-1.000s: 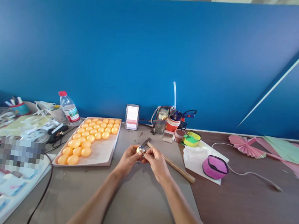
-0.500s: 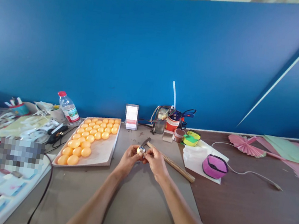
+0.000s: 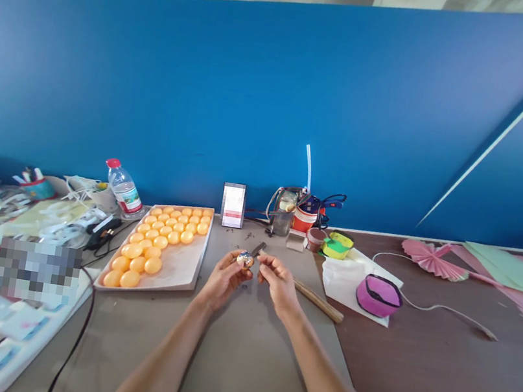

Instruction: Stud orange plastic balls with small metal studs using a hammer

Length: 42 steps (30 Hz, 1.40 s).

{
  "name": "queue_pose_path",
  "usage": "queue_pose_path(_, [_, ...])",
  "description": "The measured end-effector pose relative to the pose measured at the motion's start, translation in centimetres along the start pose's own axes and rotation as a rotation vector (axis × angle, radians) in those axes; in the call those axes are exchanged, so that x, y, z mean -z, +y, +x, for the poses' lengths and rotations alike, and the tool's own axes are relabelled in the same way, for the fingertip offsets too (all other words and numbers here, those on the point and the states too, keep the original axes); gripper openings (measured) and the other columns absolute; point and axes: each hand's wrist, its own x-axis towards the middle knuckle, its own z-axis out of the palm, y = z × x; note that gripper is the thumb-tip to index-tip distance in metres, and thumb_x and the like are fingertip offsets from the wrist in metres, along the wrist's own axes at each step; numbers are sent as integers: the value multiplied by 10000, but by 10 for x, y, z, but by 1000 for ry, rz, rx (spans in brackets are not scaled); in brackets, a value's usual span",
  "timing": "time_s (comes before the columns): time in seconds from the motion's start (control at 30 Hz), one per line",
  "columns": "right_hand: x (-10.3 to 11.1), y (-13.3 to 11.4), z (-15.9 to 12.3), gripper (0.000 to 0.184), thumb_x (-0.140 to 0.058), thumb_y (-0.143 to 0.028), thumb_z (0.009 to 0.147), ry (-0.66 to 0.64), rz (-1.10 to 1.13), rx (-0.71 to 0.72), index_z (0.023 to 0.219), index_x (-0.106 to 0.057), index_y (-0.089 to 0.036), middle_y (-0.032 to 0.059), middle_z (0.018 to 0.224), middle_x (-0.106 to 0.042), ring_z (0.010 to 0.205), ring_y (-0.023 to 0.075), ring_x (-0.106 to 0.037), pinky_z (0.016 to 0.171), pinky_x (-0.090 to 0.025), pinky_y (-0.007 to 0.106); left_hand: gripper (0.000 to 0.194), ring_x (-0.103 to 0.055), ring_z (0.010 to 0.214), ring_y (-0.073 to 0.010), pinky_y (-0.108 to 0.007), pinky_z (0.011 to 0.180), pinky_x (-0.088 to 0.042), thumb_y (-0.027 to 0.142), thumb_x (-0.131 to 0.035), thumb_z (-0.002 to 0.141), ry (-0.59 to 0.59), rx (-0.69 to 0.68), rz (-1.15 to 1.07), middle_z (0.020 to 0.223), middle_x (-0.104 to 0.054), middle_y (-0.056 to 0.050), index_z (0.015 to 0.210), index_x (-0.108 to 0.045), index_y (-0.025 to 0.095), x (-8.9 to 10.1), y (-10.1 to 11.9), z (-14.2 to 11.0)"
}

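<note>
My left hand (image 3: 224,277) is closed around a small shiny silver ball (image 3: 245,259) with a yellowish-orange tint on part of it. A short gap to the right, my right hand (image 3: 277,282) has its thumb and fingers pinched together; anything between them is too small to make out. Just behind and under the right hand lies a hammer with a wooden handle (image 3: 319,301), its middle hidden by that hand. To the left, a shallow white tray (image 3: 182,269) holds several rows of orange balls (image 3: 153,265).
A phone (image 3: 233,205) with a blurred screen leans at the back. Right of it stand a glass jar (image 3: 282,220), a red-orange tub (image 3: 304,219) and a yellow-green container (image 3: 337,245). A purple box (image 3: 378,297) sits on white paper. Cables, a water bottle (image 3: 123,188) and a power strip (image 3: 18,343) crowd the left.
My right hand has come away from the silver ball and moved slightly right. The ball stays in my left hand. The whole view has shifted a little.
</note>
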Motion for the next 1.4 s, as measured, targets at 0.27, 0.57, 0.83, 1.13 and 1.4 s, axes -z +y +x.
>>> queue_pose_path(0.27, [-6,-4,-6,214,-482,-295,768,-86,-272,133,902,-624,-208,19,811,-610,558,109,-492,546,-425,251,239,-593,712,-134,-299,698,-455,248,-653,725,-43,-32,-25,857,-611,-38,940,-587,167,0,-2,0])
queue_pose_path(0.57, [-7,-3,-7,234,-515,-334,752,-87,-214,86,920,-612,-203,35,857,-615,621,127,-519,581,-454,260,295,-587,723,-143,-305,695,-453,280,-692,683,-31,-37,-17,867,-616,-43,933,-581,169,-5,0,-2])
queue_pose_path(0.83, [-8,-6,-8,202,-515,-327,749,-79,-208,84,879,-607,-202,29,843,-617,602,123,-519,574,-449,261,279,-593,726,-143,-304,689,-453,280,-677,701,-52,-40,-12,854,-616,-32,937,-565,182,-3,-1,-1])
queue_pose_path(1.13, [-4,-2,-4,213,-473,-263,751,-70,-313,121,878,-638,-214,14,778,-592,576,118,-510,571,-447,258,303,-599,722,-137,-304,715,-455,271,-687,692,-20,-57,8,864,-623,-31,952,-559,181,1,-3,0])
queue_pose_path(1.4, [3,2,-2,250,-452,-251,785,22,-447,214,988,-589,-202,44,863,-587,656,134,-535,610,-452,259,252,-601,722,-120,-299,758,-463,278,-647,727,35,-59,-80,919,-634,-43,945,-568,179,0,4,1])
